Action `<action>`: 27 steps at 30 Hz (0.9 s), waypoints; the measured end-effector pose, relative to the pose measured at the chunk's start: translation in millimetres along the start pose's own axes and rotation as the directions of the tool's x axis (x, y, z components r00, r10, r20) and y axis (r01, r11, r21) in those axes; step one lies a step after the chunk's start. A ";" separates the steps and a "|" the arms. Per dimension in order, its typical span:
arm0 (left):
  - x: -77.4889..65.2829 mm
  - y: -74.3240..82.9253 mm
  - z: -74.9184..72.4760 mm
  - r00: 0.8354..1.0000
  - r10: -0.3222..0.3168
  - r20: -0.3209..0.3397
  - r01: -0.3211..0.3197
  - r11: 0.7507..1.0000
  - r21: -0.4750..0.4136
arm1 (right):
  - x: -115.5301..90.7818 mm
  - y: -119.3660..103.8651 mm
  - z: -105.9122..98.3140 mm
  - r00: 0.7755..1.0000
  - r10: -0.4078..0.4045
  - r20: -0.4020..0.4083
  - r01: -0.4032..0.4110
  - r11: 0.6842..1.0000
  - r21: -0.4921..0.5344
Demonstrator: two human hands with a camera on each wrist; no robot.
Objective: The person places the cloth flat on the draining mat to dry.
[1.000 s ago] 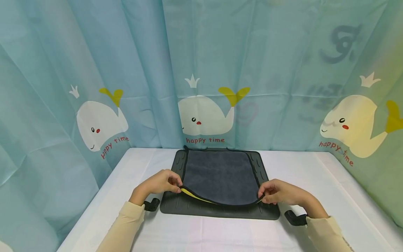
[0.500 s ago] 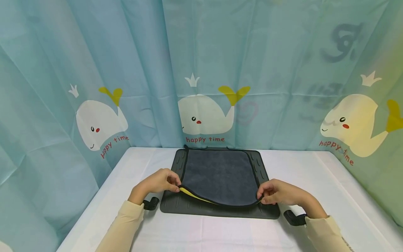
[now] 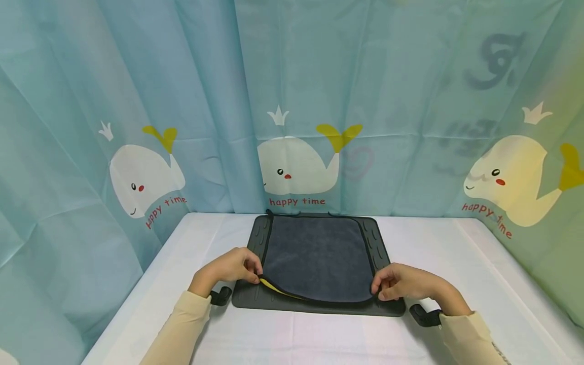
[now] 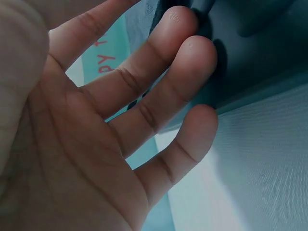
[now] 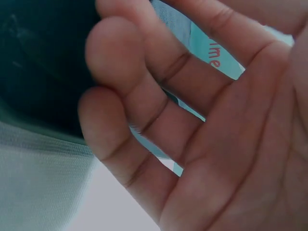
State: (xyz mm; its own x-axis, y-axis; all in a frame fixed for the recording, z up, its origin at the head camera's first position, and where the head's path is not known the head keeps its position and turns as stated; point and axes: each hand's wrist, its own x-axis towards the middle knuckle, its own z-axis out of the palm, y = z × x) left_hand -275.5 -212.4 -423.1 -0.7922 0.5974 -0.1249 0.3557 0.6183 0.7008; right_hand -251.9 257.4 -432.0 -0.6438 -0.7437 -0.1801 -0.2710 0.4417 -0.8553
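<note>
A dark grey-blue cloth (image 3: pixel 319 258) with black edging and a yellow underside is spread over a dark grey ribbed mat (image 3: pixel 315 307). My left hand (image 3: pixel 233 265) pinches its near left corner, where the raised edge shows a strip of yellow. At the near right corner, my right hand (image 3: pixel 403 282) holds the cloth between thumb and fingers, low over the mat. In the left wrist view the outer fingers (image 4: pixel 175 82) stand beside the dark mat (image 4: pixel 269 62). The right wrist view has the outer fingers (image 5: pixel 115 57) in front of the mat (image 5: pixel 38 72); both pinches are hidden there.
The mat lies on a table with a white cover (image 3: pixel 219 334), near its back edge. Blue-green curtains (image 3: pixel 392 101) with printed whales hang behind and on both sides. A black wrist device (image 3: pixel 425 315) sits under the right wrist, another (image 3: pixel 221 296) at the left.
Both hands have come down slightly with the near edge of the cloth. That edge lies lower and nearer the mat's front, and less yellow shows, with none left at the right corner.
</note>
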 end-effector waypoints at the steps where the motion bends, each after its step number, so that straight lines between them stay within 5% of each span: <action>1: 0.0 0.0 0.2 1.000 -0.002 0.003 0.002 1.000 0.011 | 0.1 -0.3 0.1 1.000 0.002 0.004 -0.002 1.000 0.000; 14: 4.0 7.8 6.6 0.998 -0.060 -0.035 0.064 0.991 0.121 | 5.1 -5.0 4.4 0.999 0.037 -0.019 -0.039 0.997 -0.060; 27: 7.7 8.8 17.4 0.999 -0.040 -0.036 0.044 0.991 0.123 | 8.9 -4.0 7.3 0.997 0.061 -0.042 -0.064 0.995 -0.078</action>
State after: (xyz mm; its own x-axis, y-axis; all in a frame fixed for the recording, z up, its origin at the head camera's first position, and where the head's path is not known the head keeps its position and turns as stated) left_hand -269.8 -193.4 -430.1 -0.8230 0.5535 -0.1274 0.3788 0.7021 0.6030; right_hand -251.3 245.3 -433.8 -0.6885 -0.6939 -0.2109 -0.2844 0.5259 -0.8016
